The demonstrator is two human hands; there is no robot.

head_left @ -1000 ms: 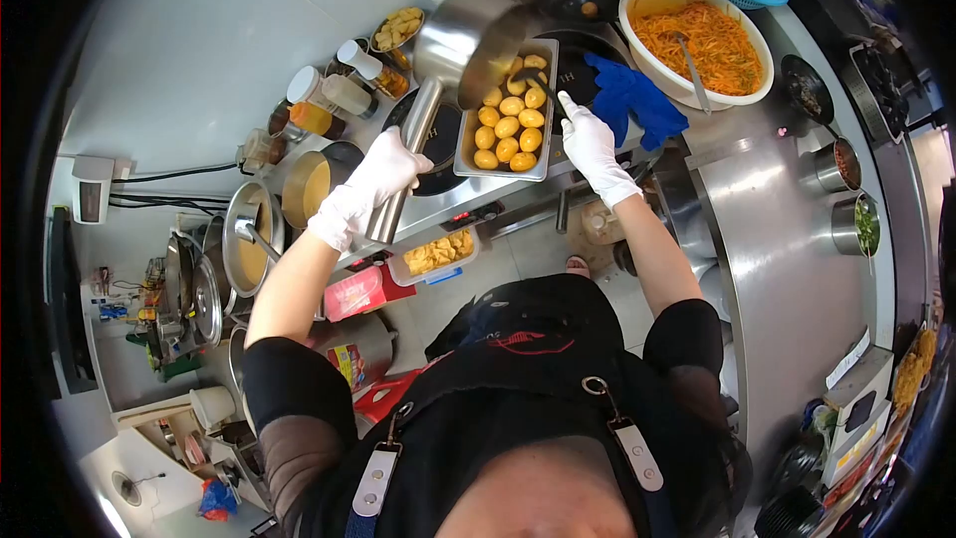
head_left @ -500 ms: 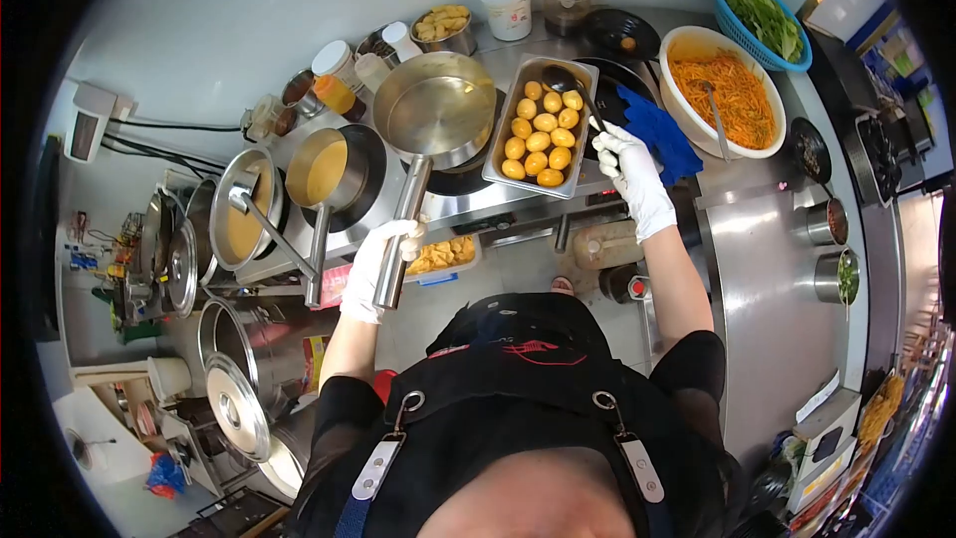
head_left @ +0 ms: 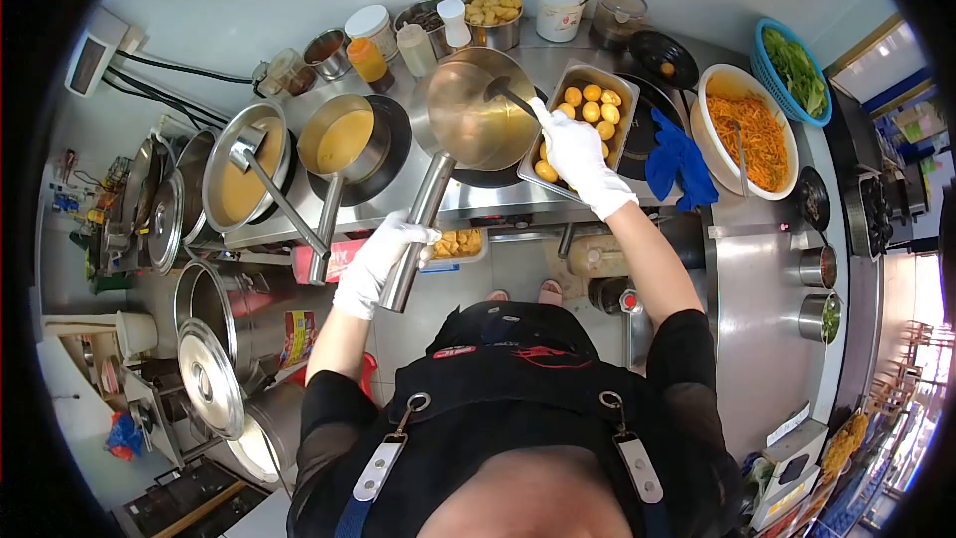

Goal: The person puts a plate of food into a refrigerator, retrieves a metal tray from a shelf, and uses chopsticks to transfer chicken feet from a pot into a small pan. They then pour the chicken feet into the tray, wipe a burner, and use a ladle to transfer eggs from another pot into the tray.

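My left hand [head_left: 383,264], in a white glove, is closed round the long handle of a steel saucepan [head_left: 483,144] that holds clear liquid. My right hand [head_left: 578,154], also gloved, grips the handle of a black ladle [head_left: 508,92], whose bowl is over the right part of the saucepan. Beneath and beside my right hand is a metal tray [head_left: 629,110] of brown eggs [head_left: 592,112], partly hidden by the glove. To the left of the saucepan stands a smaller pot [head_left: 346,142] of tan liquid.
A wide pan [head_left: 242,174] with a long-handled tool stands farther left. Bottles and tubs line the wall. Right of the tray are a blue cloth [head_left: 677,159], a bowl of shredded orange food [head_left: 747,134] and a blue basket of greens [head_left: 792,70]. A steel counter [head_left: 762,309] runs down the right.
My right hand has moved left with the ladle, from the egg tray to over the saucepan. My left hand still holds the saucepan's handle. The view has shifted.
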